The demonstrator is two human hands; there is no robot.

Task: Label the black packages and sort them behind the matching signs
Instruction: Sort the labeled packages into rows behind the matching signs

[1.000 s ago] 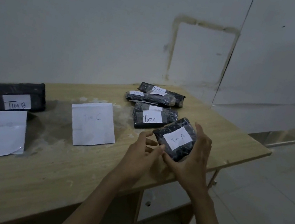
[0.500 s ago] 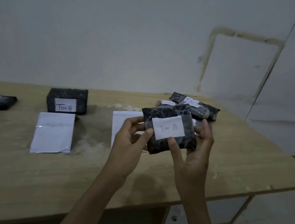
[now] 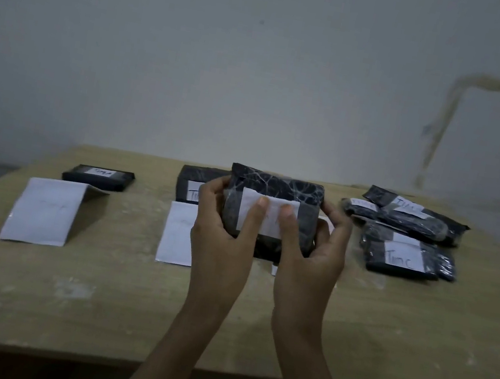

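- The package point(image 3: 275, 187) is being held clear of the table point(image 3: 89, 294), mid-table, by both hands. Its long axis is running left-right, with the label point(image 3: 272, 208) facing the camera.
- The left end is being gripped by the left hand point(image 3: 219, 240) and the right end by the right hand point(image 3: 313, 260). Both thumbs point(image 3: 253, 220) are being pressed flat on the label, probably to smooth it down.
- The writing is being covered by the thumbs, so the matching sign cannot be told.
- The left sign point(image 3: 43, 209), with a labelled packet point(image 3: 99, 176) behind it, is lying well to the left, so it is nearer the left hand.
- The middle sign point(image 3: 177, 236) is being partly hidden by the left hand. Another packet point(image 3: 192, 179) is sitting behind it.
- A third sign is possibly being hidden behind the package; only white slivers are showing.
- The pile point(image 3: 406, 243) of labelled packets is lying to the right, so it is nearer the right hand.
- Judgement: the placing move is being decided by the label text.
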